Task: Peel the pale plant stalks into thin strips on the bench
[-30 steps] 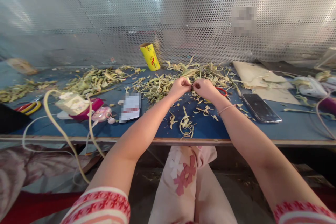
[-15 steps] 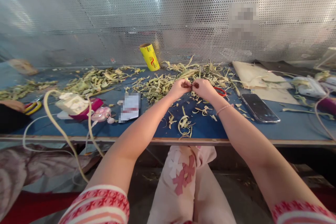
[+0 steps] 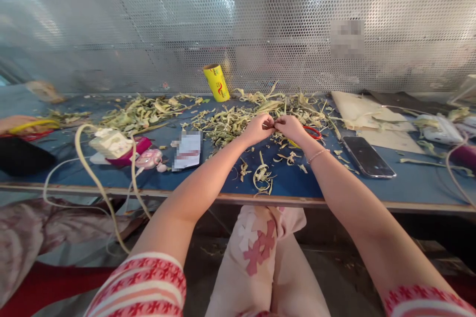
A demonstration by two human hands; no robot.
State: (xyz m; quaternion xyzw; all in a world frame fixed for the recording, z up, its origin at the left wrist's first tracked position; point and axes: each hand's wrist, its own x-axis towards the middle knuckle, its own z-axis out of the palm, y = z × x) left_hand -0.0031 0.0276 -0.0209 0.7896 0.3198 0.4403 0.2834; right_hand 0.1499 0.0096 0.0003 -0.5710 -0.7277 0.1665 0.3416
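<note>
The left hand (image 3: 256, 129) and the right hand (image 3: 292, 127) meet fingertip to fingertip above the blue table (image 3: 372, 185), just near of the main heap of pale green leaf strips (image 3: 238, 121). The fingers of both hands are curled and pressed together, pinching a small strip piece (image 3: 274, 124) between them; the piece is mostly hidden, so its shape cannot be told. Red-handled scissors (image 3: 312, 132) lie on the table just right of the right hand, untouched. Progress, judged from the layout: trimmed curls and offcuts (image 3: 263, 176) lie scattered on the near side of the hands, which suggests a good deal of stripping is done, while the large heap at centre and a second heap (image 3: 143, 109) to the far left suggest plenty of material remains. A yellow roll (image 3: 216, 82) stands tilted against the perforated metal wall (image 3: 148, 25) at the far edge. A phone (image 3: 367, 157) lies face up to the right, well apart from the hands. A pink device (image 3: 148, 159) and a white box (image 3: 110, 142) sit to the left, with a cable (image 3: 92, 173) looping over the near edge.
</note>
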